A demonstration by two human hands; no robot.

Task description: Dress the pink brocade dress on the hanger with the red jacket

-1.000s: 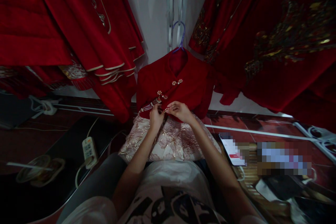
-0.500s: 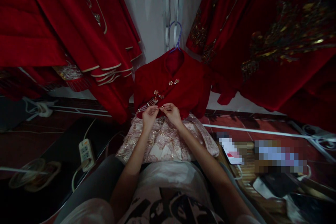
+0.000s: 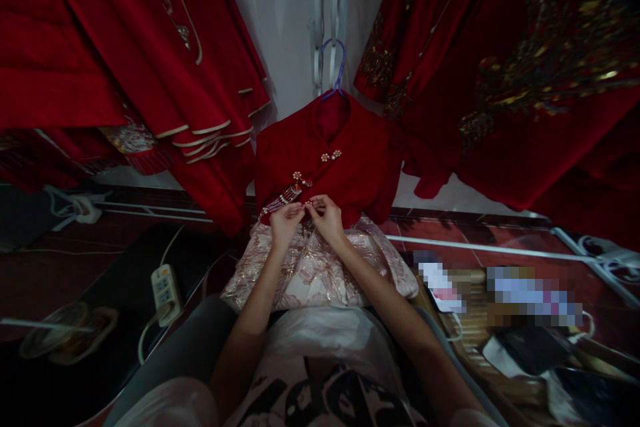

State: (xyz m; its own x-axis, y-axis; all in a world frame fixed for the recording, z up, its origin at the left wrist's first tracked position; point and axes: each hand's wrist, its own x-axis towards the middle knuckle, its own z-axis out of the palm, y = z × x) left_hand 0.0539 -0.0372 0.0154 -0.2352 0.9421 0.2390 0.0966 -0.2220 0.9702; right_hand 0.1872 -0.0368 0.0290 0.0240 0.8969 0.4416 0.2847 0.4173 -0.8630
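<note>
In front of me a red jacket with a stand-up collar hangs on a purple hanger. Pearl-beaded flower fasteners run slantwise down its front, and a beaded tassel hangs from a lower one. At the jacket's lower front, my left hand and my right hand pinch the two sides of a small beaded fastener, their fingertips almost touching. The fingers hide most of it. Beneath my wrists spreads a pale pink and gold brocade skirt.
Red embroidered garments hang on the left, and more with gold sequins on the right. A power strip lies on a dark surface at left. Beside my right leg, a slatted bamboo surface holds a phone and other items.
My hands have come slightly closer together at the fastener, and the small gap between the fingertips has narrowed. The jacket and surroundings look the same.
</note>
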